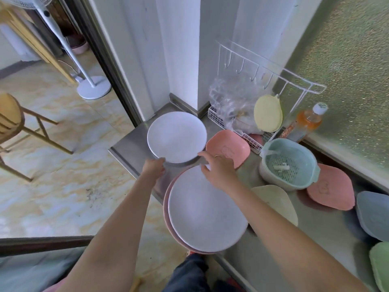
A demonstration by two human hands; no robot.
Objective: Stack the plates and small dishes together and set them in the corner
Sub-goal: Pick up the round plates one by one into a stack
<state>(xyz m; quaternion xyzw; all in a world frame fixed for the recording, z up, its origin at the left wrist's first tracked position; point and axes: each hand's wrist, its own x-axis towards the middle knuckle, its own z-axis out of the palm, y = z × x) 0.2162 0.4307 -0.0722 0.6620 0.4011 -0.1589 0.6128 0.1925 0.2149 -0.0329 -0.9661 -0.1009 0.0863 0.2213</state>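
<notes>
A white plate (pixel 176 137) hovers tilted above the far corner of the steel counter (pixel 130 148). My left hand (pixel 153 166) grips its near left rim. My right hand (pixel 219 168) reaches toward its near right rim, fingers spread, touching or almost touching it. Closer to me lies a second white plate (pixel 207 213) on top of a pink plate (pixel 167 209). Small dishes sit around: a pink one (pixel 228 147) beside my right hand, a cream one (pixel 277 202), another pink one (pixel 330 191), a blue-grey one (pixel 372 213) and a green one (pixel 380 264).
A teal-and-white colander bowl (pixel 288 163) stands mid-counter. A white wire rack (pixel 252 98) holds a plastic bag and a yellow lid (pixel 268 113). An orange bottle (pixel 307 123) is by the window. The counter's left edge drops to tiled floor.
</notes>
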